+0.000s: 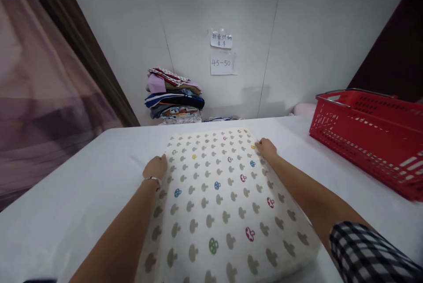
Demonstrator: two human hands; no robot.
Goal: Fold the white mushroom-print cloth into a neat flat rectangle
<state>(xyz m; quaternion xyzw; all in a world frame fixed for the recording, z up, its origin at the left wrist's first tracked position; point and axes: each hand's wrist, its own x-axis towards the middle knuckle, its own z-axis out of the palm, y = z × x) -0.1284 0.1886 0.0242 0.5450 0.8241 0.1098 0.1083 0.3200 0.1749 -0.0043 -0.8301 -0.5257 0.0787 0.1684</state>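
From a distance, I watch through a single camera worn on the person's head, facing forward and down across a white table (66,199) toward a pale wall (185,9). My wide view sits close above the work: the mushroom-print cloth (218,203) fills the lower middle and runs off the bottom edge, with the left hand (155,168) and right hand (266,146) framed on either side of it. A stack of folded fabric (175,95) stands farther off, before the wall, while the right edge of my frame crops a red basket (373,128).
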